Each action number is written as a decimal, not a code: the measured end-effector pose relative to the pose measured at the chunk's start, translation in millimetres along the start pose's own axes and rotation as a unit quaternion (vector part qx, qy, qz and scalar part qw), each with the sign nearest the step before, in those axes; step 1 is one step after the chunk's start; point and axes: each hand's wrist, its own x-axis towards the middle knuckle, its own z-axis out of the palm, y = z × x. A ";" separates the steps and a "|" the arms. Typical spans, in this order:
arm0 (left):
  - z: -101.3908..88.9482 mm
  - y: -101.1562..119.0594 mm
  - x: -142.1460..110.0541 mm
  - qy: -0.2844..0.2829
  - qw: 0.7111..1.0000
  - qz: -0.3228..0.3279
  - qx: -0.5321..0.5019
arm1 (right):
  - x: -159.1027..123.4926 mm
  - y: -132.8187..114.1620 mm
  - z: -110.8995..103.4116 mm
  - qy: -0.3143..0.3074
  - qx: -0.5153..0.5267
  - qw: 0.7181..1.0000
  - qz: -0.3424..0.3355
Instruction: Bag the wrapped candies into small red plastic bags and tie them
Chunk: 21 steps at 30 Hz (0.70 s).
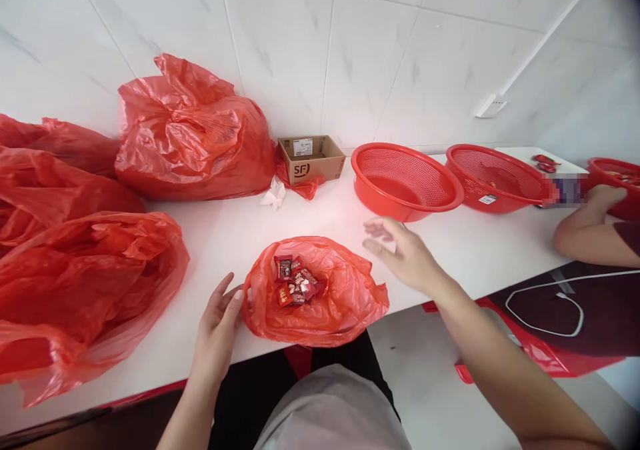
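An opened red plastic bag sits at the table's near edge, its rim spread wide. Inside it lie several small wrapped packets in dark red and orange. At the bag's left rim is my left hand, fingers apart and holding nothing; whether it touches the plastic I cannot tell. My right hand hovers over the table to the right of the bag, with fingers spread and slightly blurred, and nothing shows in it. The nearest thing beyond it is a red plastic colander.
Large red plastic bags crowd the left side. An open cardboard box stands by the wall, with crumpled white tissue before it. A second red colander stands farther right. Another person's arm rests at the far right.
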 end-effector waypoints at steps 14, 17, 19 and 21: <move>-6.3 134.6 -9.6 -0.053 0.976 0.186 -0.096 | 23.2 -23.9 -62.3 0.010 0.210 0.977 0.029; 28.7 190.8 -14.5 -0.056 0.929 0.330 -0.158 | 51.8 -53.3 -78.8 0.108 0.222 0.968 -0.044; 46.6 209.3 -12.0 -0.093 0.914 0.354 -0.177 | 66.3 -69.0 -82.7 0.076 0.196 0.974 -0.081; 56.2 215.0 -4.5 -0.159 0.913 0.334 -0.172 | 77.3 -80.0 -85.2 0.003 0.166 0.981 -0.100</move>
